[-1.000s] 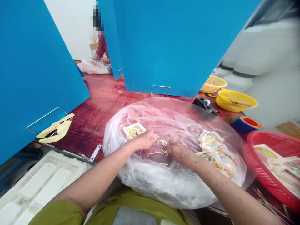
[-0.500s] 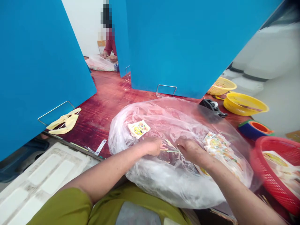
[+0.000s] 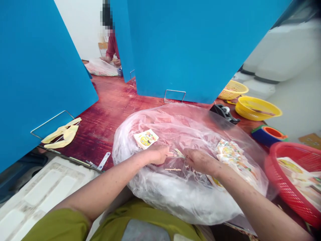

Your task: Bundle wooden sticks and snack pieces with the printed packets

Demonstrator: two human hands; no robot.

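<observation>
A large clear plastic bag (image 3: 160, 190) lies on the table, and both my hands are over its middle. My left hand (image 3: 156, 154) and my right hand (image 3: 199, 161) curl down with their fingertips close together. Thin wooden sticks (image 3: 175, 157) lie between them, but the plastic blurs whether either hand grips them. A colourful printed paper packet (image 3: 145, 139) lies just above my left hand. More printed packets (image 3: 232, 159) are heaped to the right of my right hand.
The table is dark red wood (image 3: 105, 124). Blue panels (image 3: 190, 43) on wire stands rise beyond the bag. Around it are yellow baskets (image 3: 255, 108), a tape dispenser (image 3: 223, 113), a tape roll (image 3: 267, 135), a red basket of packets (image 3: 291, 184) and yellow gloves (image 3: 61, 137). A co-worker (image 3: 111, 50) works farther off.
My view has shifted slightly. My right hand sits a little farther right than a second ago, and the packets at the right lie in a narrower heap.
</observation>
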